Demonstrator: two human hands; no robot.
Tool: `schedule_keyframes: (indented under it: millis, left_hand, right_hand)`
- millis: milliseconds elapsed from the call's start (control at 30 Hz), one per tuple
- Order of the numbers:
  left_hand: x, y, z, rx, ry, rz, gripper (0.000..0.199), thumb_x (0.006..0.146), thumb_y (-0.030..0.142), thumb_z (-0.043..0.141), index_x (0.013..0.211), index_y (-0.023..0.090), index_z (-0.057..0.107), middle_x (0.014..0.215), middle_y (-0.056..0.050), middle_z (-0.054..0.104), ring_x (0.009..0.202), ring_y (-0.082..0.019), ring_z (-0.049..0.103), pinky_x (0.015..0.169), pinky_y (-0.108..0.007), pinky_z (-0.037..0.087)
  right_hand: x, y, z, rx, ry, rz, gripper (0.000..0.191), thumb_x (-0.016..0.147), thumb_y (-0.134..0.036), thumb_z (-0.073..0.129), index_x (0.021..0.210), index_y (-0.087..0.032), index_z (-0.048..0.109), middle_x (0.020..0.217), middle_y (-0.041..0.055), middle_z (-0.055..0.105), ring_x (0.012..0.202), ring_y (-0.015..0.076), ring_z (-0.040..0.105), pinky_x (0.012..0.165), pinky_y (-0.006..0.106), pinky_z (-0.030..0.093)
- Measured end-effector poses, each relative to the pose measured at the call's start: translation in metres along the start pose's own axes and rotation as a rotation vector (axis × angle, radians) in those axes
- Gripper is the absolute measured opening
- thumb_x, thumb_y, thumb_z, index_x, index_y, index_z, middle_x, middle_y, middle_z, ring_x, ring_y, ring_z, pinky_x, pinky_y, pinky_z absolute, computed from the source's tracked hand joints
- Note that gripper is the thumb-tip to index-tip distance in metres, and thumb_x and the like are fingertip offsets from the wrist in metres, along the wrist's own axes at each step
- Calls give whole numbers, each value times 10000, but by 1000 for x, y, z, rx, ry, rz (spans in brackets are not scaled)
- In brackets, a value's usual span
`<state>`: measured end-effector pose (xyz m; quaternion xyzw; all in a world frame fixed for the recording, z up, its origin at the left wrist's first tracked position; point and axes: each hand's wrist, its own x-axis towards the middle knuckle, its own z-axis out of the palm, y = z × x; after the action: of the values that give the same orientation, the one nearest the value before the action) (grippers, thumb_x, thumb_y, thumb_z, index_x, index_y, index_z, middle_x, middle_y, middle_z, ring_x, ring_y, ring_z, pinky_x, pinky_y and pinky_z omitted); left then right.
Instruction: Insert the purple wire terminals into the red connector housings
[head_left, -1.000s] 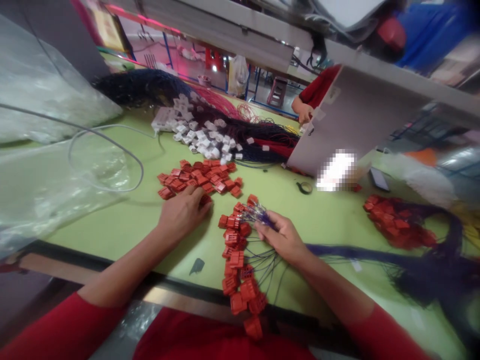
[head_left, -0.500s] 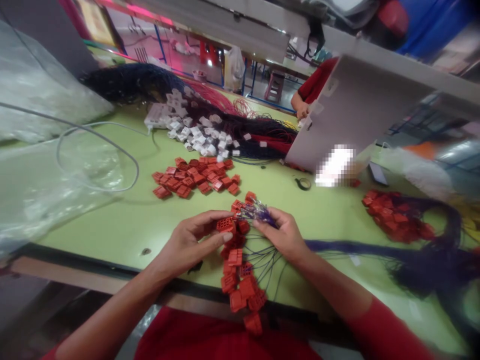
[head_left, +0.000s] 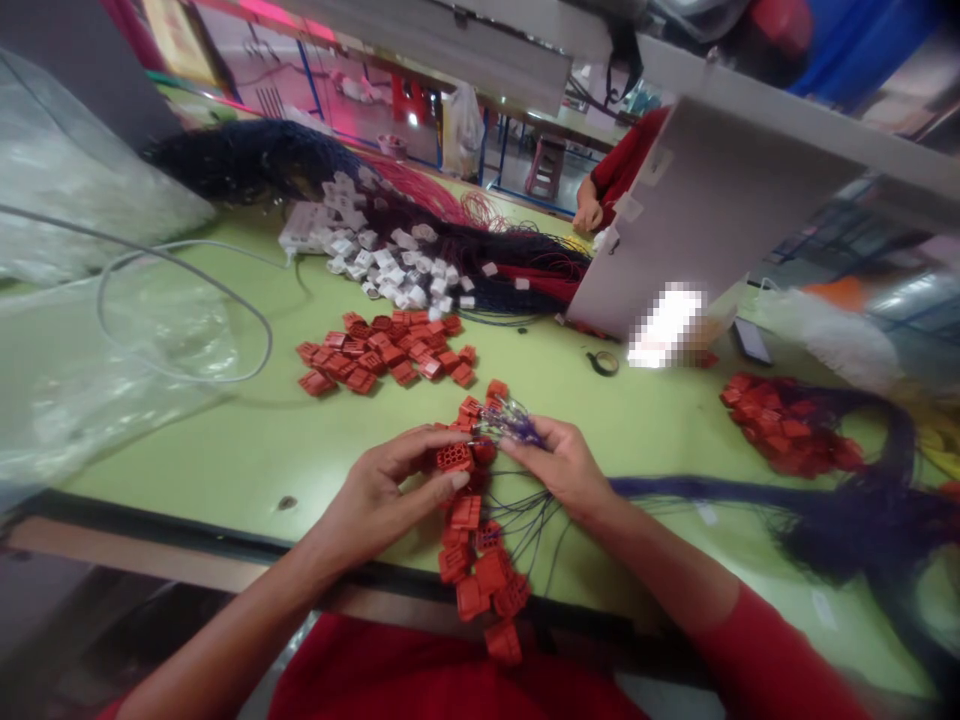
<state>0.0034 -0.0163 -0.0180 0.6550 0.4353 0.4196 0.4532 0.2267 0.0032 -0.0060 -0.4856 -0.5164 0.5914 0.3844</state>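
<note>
Pinching firmly, the right hand (head_left: 562, 468) holds bunched thin navy wires (head_left: 517, 500) while the left hand (head_left: 379, 505) curls around a red perforated plastic connector (head_left: 455, 458).

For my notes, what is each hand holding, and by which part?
The left hand pinches a red connector housing by its edges; the right hand pinches a bundle of dark wires near their ends.

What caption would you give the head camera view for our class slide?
Left hand holds a red connector, right hand gripping its bundled wires above a green workbench.
</note>
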Motion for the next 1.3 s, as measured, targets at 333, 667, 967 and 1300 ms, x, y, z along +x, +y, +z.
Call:
schedule_keyframes:
  millis: [333,667,967,1300]
  left_hand:
    - [0,0,1,7,-14,58,276,865,283,721,1134,228,743,1165,-87,728,1073,-219,702,946,-338,592]
    - [-7,-3,4,81,11,-54,334,841,313,739,1143,173,704,1035,-96,786,806,-195,733,698,-303,603]
    - [-5,2,0,67,-39,34,310,879,297,708,1184,249,736,1128,-81,741,957,-205,708,769,-309,600]
    - [-1,11,4,137,-166,124,288,944,286,629,1218,275,720,1102,-69,703,994,-218,662,882,-350,566]
  right_hand:
    - [-2,-6,1,-9,-22,19,263,727,-359,804,863,-144,741,723,-10,669,640,108,524,621,244,447]
    - [-8,-14,0,-131,0,-58,166,693,-289,750,732,-170,640,611,-39,494,555,83,372,477,211,304]
    - [-9,-16,2,-232,-12,-152,125,714,-282,678,685,-187,602,591,-41,463,544,86,350,469,221,286]
    - [-12,-10,3,-249,-90,-127,91,706,-250,681,690,-178,626,582,-43,472,536,87,366,488,225,307]
